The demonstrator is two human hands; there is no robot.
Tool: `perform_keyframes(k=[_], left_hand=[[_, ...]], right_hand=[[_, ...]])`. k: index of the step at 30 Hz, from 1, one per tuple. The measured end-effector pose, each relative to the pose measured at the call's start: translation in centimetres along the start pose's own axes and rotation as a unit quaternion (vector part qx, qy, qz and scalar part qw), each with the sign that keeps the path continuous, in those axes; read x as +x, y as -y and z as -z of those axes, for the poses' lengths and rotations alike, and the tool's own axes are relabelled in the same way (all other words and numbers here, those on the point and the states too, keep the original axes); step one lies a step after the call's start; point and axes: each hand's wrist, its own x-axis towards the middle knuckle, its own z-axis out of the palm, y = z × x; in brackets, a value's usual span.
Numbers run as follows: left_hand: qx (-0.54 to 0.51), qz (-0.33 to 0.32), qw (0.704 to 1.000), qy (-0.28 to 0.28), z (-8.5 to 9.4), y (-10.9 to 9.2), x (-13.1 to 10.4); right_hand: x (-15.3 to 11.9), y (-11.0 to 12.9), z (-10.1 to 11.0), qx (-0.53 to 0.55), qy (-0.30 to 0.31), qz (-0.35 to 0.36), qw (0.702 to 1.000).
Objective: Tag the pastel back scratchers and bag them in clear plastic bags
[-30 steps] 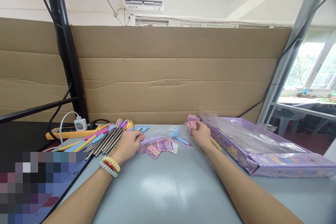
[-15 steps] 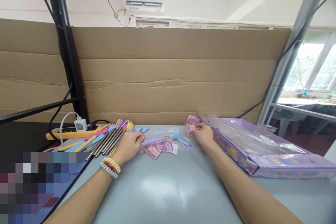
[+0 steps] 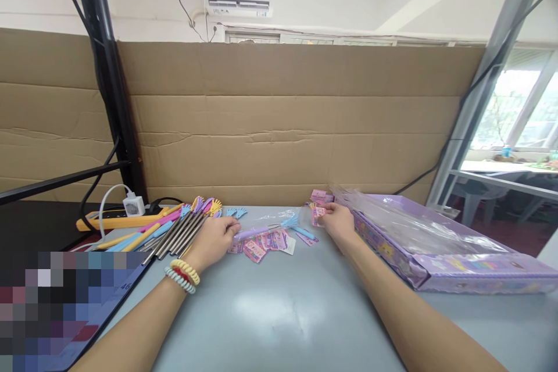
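Note:
My left hand (image 3: 217, 237) is closed in a pinch at the near end of a clear plastic sleeve (image 3: 265, 219). A small back scratcher with a purple handle (image 3: 253, 233) and a blue hand-shaped head (image 3: 290, 221) lies along the sleeve. At the sleeve's other end, my right hand (image 3: 339, 222) pinches a small pink printed card (image 3: 318, 214) between thumb and fingers. Several pink cards (image 3: 254, 250) lie fanned out beneath the sleeve. Beside them, a blue handle (image 3: 307, 233) rests over another card.
Several back scratchers (image 3: 181, 232) with metal rods and coloured handles are heaped at the left. A purple display box (image 3: 418, 276) with clear bags (image 3: 405, 226) stands at the right. More cards (image 3: 320, 195) sit behind my right hand. A yellow power strip (image 3: 108, 221) lies back left.
Both hands stay almost in place. The card in my right hand has shifted slightly at the sleeve's end.

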Motion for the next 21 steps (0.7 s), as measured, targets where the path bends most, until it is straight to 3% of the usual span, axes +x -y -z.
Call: perform_keyframes(k=[13,19,21], left_hand=[[-0.003,-0.002,1.000,0.004,0.0,0.0,0.0],[0.001,-0.002,1.000,0.002,0.1,0.0,0.0],[0.002,-0.002,1.000,0.002,0.0,0.0,0.0]], right_hand=[[-0.7,1.4,0.6,0.031,0.020,-0.013,0.999],[-0.7,1.2,0.1,-0.090,-0.016,0.073,0.993],[-0.7,1.2,0.1,-0.084,-0.013,0.073,0.994]])
